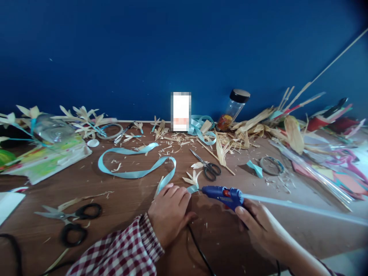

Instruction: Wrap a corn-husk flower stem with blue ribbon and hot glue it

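Note:
My right hand (260,228) grips a blue glue gun (224,195) with a long pale glue stick sticking out of its back toward the right. Its nozzle points left at the end of a light blue ribbon (135,168) that loops across the brown table (129,207). My left hand (170,212), in a red checked sleeve, lies knuckles up with fingers curled over the ribbon's end, pressing it down. A small dried husk flower (192,178) lies just beyond my fingertips. The gun's black cord (198,249) runs toward me between my hands.
Black-handled scissors (207,165) lie beyond the gun, another pair (70,220) at the near left. A tilted jar with a black lid (233,109), husk strips (258,126), a tape ring (271,165), coloured paper sheets (336,168) at right, a glass dish (51,130) at left.

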